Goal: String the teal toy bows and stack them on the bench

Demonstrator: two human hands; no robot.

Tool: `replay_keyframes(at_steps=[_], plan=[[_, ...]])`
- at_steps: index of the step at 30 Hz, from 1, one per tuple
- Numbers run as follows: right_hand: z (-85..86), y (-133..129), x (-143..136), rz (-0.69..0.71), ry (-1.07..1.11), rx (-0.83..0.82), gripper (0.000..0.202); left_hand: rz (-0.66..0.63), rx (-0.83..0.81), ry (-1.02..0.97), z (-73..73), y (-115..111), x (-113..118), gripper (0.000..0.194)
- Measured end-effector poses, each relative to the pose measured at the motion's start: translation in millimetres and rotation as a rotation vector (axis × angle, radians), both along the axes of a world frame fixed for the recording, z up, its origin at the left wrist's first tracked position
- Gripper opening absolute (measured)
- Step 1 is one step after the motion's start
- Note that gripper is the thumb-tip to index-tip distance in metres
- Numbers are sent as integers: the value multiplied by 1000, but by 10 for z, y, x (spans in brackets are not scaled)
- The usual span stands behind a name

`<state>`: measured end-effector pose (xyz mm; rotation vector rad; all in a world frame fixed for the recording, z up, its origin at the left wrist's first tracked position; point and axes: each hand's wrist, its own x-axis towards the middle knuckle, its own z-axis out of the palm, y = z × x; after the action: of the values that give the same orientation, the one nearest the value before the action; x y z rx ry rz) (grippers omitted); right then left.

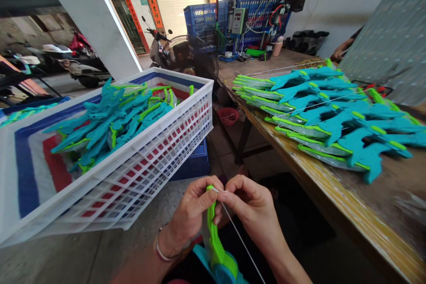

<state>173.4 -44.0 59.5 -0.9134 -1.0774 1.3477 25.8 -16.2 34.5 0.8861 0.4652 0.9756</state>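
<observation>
Close in front of me is a toy bow (216,248) of lime-green and teal plastic, its green limb pointing up. My left hand (189,213) is closed around the upper end of that limb, with thumb and fingers near the tip. A thin white string (242,242) runs from the tip down to the lower right. My right hand (251,204) pinches this string close beside the tip, and the two hands nearly touch. The bow's lower part is cut off by the bottom edge of the view.
To the left, a white plastic crate (169,155) with a striped liner holds a heap of similar bows (116,120). A row of strung bows (333,111) lies on the wooden table (333,199) at right. Beyond are a fan (189,55), blue crates (203,20) and a red basin (228,116).
</observation>
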Motion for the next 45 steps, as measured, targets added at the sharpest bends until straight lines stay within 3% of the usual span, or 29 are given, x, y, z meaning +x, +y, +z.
replay_keyframes(at_steps=[5,10,15,24,28,32,35,37,42,45], plan=[[56,-46,51,-180,-413,315,21,63,-71,69,70,-1,27,29],[102,-148,103,-75,-463,293,17,86,-135,129,130,2,48,30],[41,-158,59,-218,-566,496,15,95,-130,121,106,-4,61,32],[36,-71,44,-171,-784,748,18,-4,-69,91,65,69,-26,25],[110,-108,13,-232,-759,604,17,-23,-14,105,82,67,-43,27],[170,-129,21,-138,-448,260,11,-23,22,142,121,64,-61,31],[179,-126,24,-85,-288,134,12,-8,47,200,111,65,-82,27],[166,-128,14,-115,-302,157,12,0,69,247,85,59,-95,23],[124,-169,-27,-276,-571,482,17,57,50,292,34,9,-88,21],[112,-203,-45,-320,-658,572,21,89,28,288,43,-29,-64,21]])
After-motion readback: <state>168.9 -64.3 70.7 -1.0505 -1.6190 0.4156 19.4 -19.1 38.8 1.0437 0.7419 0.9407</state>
